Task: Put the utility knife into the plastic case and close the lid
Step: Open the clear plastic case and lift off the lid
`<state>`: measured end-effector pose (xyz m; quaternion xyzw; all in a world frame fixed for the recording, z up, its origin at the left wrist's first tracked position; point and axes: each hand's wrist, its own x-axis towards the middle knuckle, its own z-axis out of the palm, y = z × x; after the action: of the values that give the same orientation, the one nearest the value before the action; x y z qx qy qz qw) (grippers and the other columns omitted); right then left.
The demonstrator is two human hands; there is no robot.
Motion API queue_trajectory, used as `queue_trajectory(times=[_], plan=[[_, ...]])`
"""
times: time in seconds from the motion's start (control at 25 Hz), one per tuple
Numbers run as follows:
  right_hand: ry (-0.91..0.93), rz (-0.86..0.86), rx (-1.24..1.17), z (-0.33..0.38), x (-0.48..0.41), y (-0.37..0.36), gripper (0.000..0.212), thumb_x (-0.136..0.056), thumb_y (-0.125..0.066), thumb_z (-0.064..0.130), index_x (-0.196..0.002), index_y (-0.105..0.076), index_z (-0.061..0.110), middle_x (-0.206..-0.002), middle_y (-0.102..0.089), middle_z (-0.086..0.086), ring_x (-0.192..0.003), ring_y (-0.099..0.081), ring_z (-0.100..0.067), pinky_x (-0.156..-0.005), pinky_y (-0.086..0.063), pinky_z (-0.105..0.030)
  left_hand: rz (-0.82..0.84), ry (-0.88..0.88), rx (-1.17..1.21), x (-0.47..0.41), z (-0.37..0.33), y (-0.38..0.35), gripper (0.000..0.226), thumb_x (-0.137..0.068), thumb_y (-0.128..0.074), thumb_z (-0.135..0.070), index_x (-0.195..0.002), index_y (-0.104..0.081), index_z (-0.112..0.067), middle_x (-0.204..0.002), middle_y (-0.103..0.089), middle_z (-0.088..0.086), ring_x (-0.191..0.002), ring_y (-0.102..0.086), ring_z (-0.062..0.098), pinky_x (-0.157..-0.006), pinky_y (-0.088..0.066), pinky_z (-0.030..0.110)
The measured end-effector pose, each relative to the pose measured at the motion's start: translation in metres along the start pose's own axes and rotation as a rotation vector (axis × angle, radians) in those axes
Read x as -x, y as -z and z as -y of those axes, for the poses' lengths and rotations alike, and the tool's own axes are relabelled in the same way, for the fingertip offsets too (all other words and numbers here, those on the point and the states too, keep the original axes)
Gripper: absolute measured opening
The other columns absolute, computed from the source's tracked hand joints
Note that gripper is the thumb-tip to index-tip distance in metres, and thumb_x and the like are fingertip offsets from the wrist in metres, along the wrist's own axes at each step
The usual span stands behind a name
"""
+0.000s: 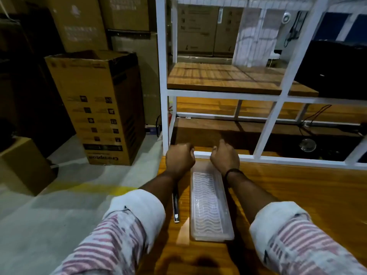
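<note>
Knife (175,205) lengthwise beside case (208,205), near-far.

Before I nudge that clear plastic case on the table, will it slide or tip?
The plastic case lies flat, long and low, so it probably won't tip. The wooden table looks glossy, so it may slide easily. Thin, see-through walls suggest it is light and may flex.

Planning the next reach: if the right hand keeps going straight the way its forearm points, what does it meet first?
Most likely the white shelf frame's bottom rail, just beyond the right hand at the far end of the clear plastic case. Depth is unclear; the hand may already touch it.
</note>
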<state>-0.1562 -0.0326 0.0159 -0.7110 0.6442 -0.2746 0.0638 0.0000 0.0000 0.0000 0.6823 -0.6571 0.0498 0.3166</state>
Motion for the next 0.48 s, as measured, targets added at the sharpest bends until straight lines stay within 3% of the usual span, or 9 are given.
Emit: queue_trajectory(times=[0.12,0.2,0.32,0.48], plan=[[-0.119,0.076,-0.022,-0.016,0.005,-0.016,0.035,-0.089,-0.052,0.024,-0.117,-0.065,0.006,-0.119,-0.066,-0.020,-0.111,-0.059,-0.041,-0.092,-0.053,-0.047,0.064,0.117,-0.019,0.008,-0.001,-0.020,0.024,-0.098,-0.057,-0.033,-0.106,-0.073,-0.018,-0.104,-0.074,0.007,-0.095,-0.071,0.030,-0.072,-0.053,0.034],[-0.148,0.161,-0.026,-0.028,0.012,-0.029,0.036,-0.091,-0.052,0.022,-0.119,-0.065,0.003,-0.124,-0.062,-0.022,-0.116,-0.055,-0.041,-0.098,-0.049,-0.046,0.195,0.204,-0.013,0.011,-0.004,-0.036,0.030,-0.100,-0.056,-0.036,-0.116,-0.070,-0.014,-0.116,-0.071,0.011,-0.103,-0.070,0.033,-0.079,-0.055,0.038],[-0.179,0.158,-0.107,-0.034,0.013,-0.041,0.033,-0.095,-0.046,0.023,-0.108,-0.066,0.001,-0.116,-0.064,-0.023,-0.108,-0.058,-0.040,-0.095,-0.050,-0.045,0.345,0.337,0.152,0.007,-0.003,-0.053,0.034,-0.104,-0.051,-0.035,-0.120,-0.067,-0.009,-0.120,-0.071,0.015,-0.107,-0.069,0.034,-0.083,-0.054,0.039],[-0.150,0.116,-0.083,-0.035,0.013,-0.046,0.034,-0.098,-0.042,0.021,-0.107,-0.064,-0.003,-0.115,-0.063,-0.026,-0.107,-0.057,-0.041,-0.095,-0.048,-0.046,0.242,0.489,0.270,0.014,-0.010,-0.068,0.045,-0.109,-0.038,-0.038,-0.116,-0.066,-0.004,-0.115,-0.073,0.019,-0.105,-0.069,0.036,-0.086,-0.053,0.040]])
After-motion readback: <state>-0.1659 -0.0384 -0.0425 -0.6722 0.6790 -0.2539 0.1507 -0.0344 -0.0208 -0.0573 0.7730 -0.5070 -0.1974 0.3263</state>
